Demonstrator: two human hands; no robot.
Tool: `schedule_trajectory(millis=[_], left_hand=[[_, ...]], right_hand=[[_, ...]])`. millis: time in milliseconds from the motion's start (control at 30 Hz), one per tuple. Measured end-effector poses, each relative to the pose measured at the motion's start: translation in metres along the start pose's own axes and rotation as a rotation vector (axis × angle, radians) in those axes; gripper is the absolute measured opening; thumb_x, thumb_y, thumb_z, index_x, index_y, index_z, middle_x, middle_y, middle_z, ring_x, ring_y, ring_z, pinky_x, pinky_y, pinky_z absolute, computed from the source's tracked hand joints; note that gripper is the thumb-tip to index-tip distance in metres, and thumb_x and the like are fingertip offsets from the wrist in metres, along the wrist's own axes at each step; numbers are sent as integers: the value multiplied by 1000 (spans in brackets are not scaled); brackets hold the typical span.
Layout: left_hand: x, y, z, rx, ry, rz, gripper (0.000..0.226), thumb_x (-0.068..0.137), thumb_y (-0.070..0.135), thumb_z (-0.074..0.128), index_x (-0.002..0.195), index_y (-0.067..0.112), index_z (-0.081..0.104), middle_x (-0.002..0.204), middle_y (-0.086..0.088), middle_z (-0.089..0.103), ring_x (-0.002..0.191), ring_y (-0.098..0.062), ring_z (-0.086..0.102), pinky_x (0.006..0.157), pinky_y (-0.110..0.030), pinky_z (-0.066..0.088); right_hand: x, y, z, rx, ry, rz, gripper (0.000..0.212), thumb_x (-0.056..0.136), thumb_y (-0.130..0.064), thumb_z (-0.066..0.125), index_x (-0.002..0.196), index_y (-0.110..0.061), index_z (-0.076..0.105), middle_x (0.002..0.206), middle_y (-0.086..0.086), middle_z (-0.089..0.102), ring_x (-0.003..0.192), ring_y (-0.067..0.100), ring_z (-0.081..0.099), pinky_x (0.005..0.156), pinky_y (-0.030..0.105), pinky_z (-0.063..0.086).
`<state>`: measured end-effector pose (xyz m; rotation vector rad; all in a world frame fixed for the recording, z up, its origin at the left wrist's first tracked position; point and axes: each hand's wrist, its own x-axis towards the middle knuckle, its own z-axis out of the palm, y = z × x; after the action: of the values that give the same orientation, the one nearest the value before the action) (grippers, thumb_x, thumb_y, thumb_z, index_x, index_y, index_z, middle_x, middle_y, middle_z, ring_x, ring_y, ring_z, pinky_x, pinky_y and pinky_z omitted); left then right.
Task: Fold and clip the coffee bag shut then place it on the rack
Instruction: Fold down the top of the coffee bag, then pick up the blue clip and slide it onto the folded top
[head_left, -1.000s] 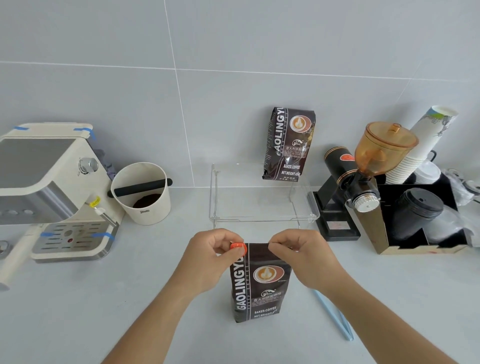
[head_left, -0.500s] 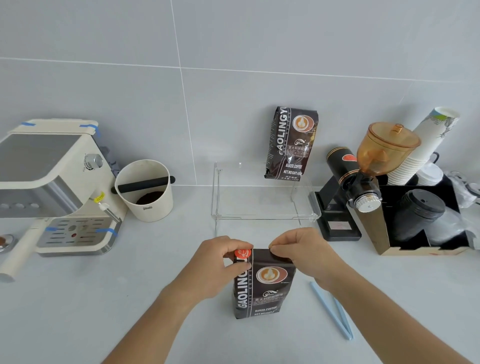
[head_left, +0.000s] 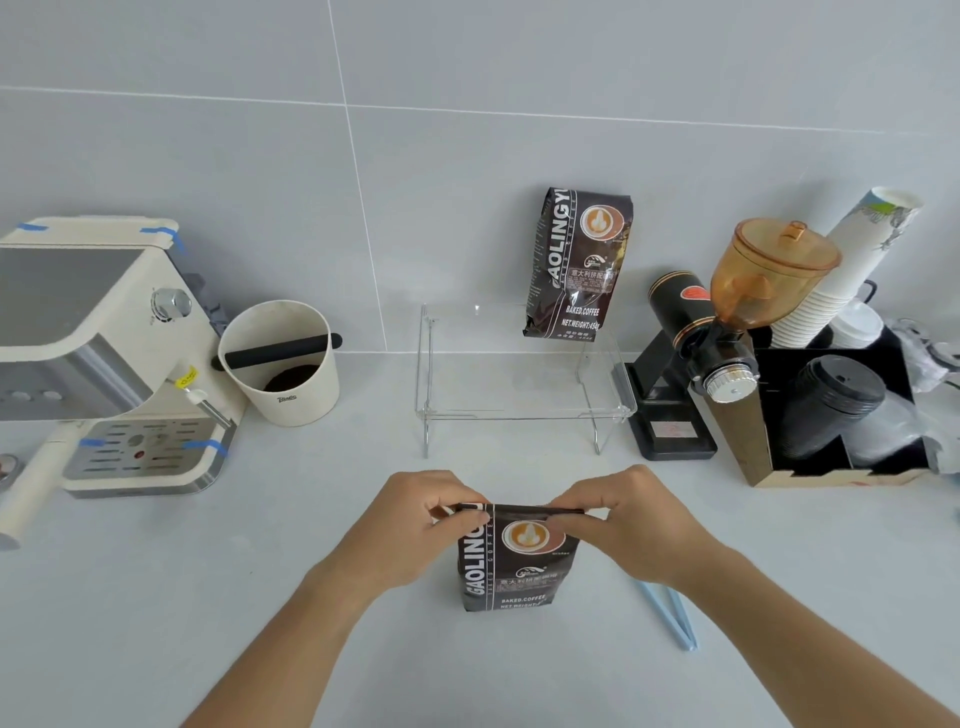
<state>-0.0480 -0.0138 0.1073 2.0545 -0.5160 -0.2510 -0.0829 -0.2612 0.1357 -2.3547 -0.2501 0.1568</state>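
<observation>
While both hands pinch its top corners, the dark brown foil coffee bag (head_left: 514, 558) is being folded.
Left hand (head_left: 415, 525), right hand (head_left: 623, 519) grip closed; next, likely the pale blue clip (head_left: 670, 613).

We read "BAKED.COFFEE" and "NET.WEIGHT" on both dark bags: near coffee bag (head_left: 514, 561) and rack bag (head_left: 579, 265) (brand letters partly cut off).

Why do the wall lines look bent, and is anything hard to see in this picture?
Head view: the wide-angle lens bows the tile lines and tilts the paper cups at the edge; light is soft, shadows faint; the clear rack nearly vanishes against the counter; both hands look slightly soft.
</observation>
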Motion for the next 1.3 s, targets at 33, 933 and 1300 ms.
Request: schedule_trajectory(millis=[33,933,1300], left_hand=[[0,-1,0,-6,-1,2,11,85,16,70,90,22,78,86,10,71,79,-12,67,71,-21,53],[-19,-12,30,-169,244,-39,28,87,13,64,85,41,66,94,17,71,83,1,67,76,-6,47],[-24,-8,33,-145,259,-61,19,85,18,63,88,37,66,86,29,71,79,6,66,72,-3,44]], right_hand=[[-2,2,-1,-2,-19,-25,12,87,-22,71,94,-26,79,88,-17,77,75,12,72,69,32,55],[-99,153,36,65,314,887,18,86,-17,65,100,-14,76,83,2,71,82,25,63,66,28,45],[-101,162,51,29,211,981,15,80,-14,63,72,-18,74,64,-2,68,60,19,59,50,25,43]])
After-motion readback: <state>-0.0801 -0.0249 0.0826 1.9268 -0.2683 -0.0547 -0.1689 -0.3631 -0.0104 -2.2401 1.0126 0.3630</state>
